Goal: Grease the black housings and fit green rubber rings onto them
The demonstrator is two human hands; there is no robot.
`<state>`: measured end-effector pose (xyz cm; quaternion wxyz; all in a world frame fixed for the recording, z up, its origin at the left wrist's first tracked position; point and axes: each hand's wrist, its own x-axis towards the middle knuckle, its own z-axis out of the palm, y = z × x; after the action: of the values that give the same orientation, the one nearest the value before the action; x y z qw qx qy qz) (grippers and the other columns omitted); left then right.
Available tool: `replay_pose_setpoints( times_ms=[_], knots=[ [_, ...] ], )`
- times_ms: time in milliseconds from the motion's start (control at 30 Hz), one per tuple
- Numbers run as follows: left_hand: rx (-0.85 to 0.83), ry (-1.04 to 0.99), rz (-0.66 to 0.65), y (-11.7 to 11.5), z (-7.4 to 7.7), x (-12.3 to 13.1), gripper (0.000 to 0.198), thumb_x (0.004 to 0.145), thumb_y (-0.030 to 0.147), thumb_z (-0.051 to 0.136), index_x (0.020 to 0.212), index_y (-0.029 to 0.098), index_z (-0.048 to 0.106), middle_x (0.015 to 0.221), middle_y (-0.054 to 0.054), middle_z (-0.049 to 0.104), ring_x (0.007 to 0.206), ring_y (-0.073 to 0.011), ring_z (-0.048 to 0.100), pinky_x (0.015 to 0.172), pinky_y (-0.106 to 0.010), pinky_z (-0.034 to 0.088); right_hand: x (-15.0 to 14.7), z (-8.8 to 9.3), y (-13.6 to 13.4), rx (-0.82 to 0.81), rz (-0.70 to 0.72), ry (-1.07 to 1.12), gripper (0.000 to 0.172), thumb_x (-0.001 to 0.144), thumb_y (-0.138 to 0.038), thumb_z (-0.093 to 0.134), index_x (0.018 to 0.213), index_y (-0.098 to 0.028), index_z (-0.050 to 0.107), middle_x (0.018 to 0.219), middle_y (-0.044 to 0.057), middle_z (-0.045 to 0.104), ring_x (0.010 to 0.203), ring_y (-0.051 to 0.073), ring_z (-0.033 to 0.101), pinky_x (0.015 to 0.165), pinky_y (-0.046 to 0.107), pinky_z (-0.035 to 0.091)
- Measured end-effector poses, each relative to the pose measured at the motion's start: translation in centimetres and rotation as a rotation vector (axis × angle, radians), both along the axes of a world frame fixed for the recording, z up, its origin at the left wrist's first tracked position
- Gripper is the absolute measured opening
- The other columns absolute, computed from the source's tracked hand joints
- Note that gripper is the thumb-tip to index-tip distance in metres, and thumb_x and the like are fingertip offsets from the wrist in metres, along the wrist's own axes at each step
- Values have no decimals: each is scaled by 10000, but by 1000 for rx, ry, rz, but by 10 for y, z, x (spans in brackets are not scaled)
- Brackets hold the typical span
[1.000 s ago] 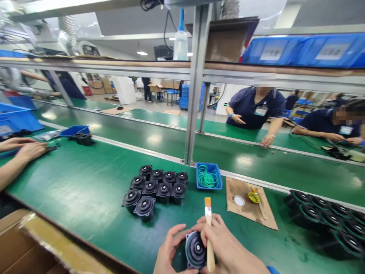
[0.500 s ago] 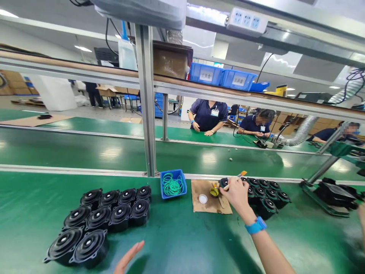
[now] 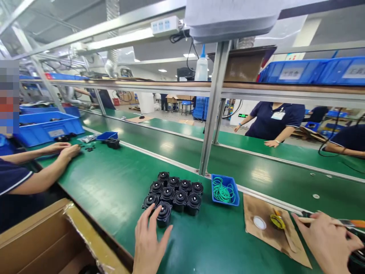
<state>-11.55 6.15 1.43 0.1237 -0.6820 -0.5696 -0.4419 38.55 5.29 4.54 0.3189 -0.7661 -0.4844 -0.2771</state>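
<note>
My left hand [image 3: 150, 240] is open, fingers apart, with its fingertips over the nearest black round motor housing [image 3: 163, 214]; whether they touch it I cannot tell. Several more black housings [image 3: 167, 193] stand in rows behind it. At the right edge my right hand [image 3: 327, 238] is closed around a thin brush [image 3: 339, 222] with a pale wooden handle and orange end. Beside that hand lies a stained cardboard sheet [image 3: 251, 207], bearing a small yellow pot [image 3: 277, 221], a white round lid [image 3: 259, 223] and a wooden stick [image 3: 290, 242].
A blue tray [image 3: 237, 199] of green rubber rings stands against the bench's back rail. A metal post [image 3: 213, 114] rises behind it. At left a co-worker's hands [image 3: 68, 150] handle small parts near a blue bin [image 3: 51, 127]. An open carton [image 3: 37, 228] fills the lower left.
The view has swung to the left, bringing the co-worker and carton into sight. My left hand has reached forward to the black housings. My right hand still holds the brush.
</note>
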Motion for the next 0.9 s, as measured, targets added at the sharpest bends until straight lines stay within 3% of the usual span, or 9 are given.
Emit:
replay_pose_setpoints(
  times_ms=[67, 200, 300, 400, 500, 633, 733, 833, 900],
  knots=[
    [-30, 28, 72, 9, -1, -5, 581, 932, 565, 519, 1356, 168, 514, 1221, -174, 617, 1085, -357, 617, 891, -540, 527, -23, 6, 8, 24, 93, -36, 501, 864, -709, 331, 744, -260, 516, 671, 209, 626, 705, 440, 619, 662, 594, 398],
    [-58, 33, 57, 20, -7, -2, 597, 952, 609, 439, 1340, 163, 523, 1092, -142, 639, 979, -330, 619, 844, -519, 541, -88, 17, 30, -98, 507, 51, 283, 960, -502, 408, 875, -247, 496, 845, 112, 699, 683, 295, 652, 620, 406, 481],
    [-73, 0, -18, 14, -10, 9, 502, 964, 500, 489, 1353, 183, 511, 1127, -132, 631, 1014, -315, 618, 847, -485, 562, -130, 11, 58, -232, 612, 4, 136, 962, -325, 471, 859, -239, 492, 894, 63, 696, 808, 232, 667, 698, 310, 495],
    [-66, 10, -162, 0, -15, 25, 455, 934, 393, 579, 1345, 206, 524, 1137, -117, 644, 1015, -283, 640, 845, -425, 582, -155, 1, 89, -373, 615, -62, 143, 885, -145, 556, 796, -224, 476, 823, 42, 674, 779, 202, 642, 698, 276, 443],
    [-30, -41, -310, -15, -26, 44, 401, 928, 368, 584, 1297, 210, 568, 1125, -117, 670, 1016, -270, 660, 847, -384, 587, -164, -3, 114, -476, 537, -113, 163, 829, -62, 600, 807, -193, 505, 760, 45, 634, 762, 214, 613, 686, 291, 396],
    [-36, -143, -420, -27, -40, 58, 404, 956, 473, 530, 1268, 224, 599, 1130, -125, 690, 1041, -274, 680, 881, -383, 586, -162, -3, 125, -592, 484, -161, 148, 905, -248, 652, 828, -167, 554, 761, -5, 577, 723, 175, 563, 701, 301, 417],
    [-82, -150, -476, -30, -39, 57, 467, 919, 514, 596, 1294, 235, 580, 1185, -128, 685, 1082, -273, 689, 917, -372, 591, -158, -1, 120, -641, 505, -178, 186, 934, -311, 639, 838, -164, 578, 764, -23, 564, 708, 160, 550, 717, 308, 431],
    [-135, -133, -510, -31, -31, 52, 496, 873, 391, 692, 1317, 221, 547, 1221, -131, 678, 1096, -260, 698, 912, -337, 605, -153, 5, 114, -627, 568, -164, 114, 888, -148, 633, 802, -169, 561, 733, -16, 586, 704, 170, 561, 707, 302, 400],
    [-157, -144, -518, -32, -28, 52, 509, 833, 317, 728, 1299, 213, 550, 1203, -125, 691, 1077, -256, 709, 895, -327, 615, -152, 11, 110, -583, 617, -138, 175, 826, -33, 602, 769, -181, 528, 711, 1, 609, 704, 182, 573, 701, 304, 368]
  ],
)
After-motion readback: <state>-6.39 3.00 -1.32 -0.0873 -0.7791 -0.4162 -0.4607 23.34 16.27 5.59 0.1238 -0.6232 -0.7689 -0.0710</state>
